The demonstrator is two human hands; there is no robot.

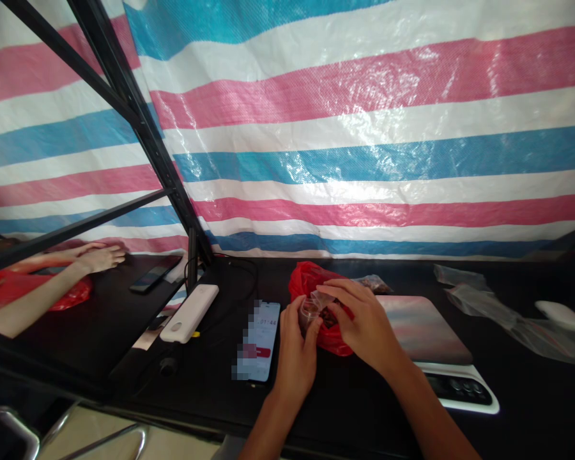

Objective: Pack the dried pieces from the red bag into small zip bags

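Fingers of my left hand (294,348) and right hand (364,326) pinch a small clear plastic bag (311,308) at lower centre, over the crumpled red plastic bag (306,278); I judge filling underway, steady grip needed.

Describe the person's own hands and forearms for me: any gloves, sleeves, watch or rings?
Both are bare. The left hand and right hand wear no gloves, and no rings show on the fingers in view. The forearms are uncovered down to the picture's lower edge: no sleeves, no watch, no wristband, no cables or markings.
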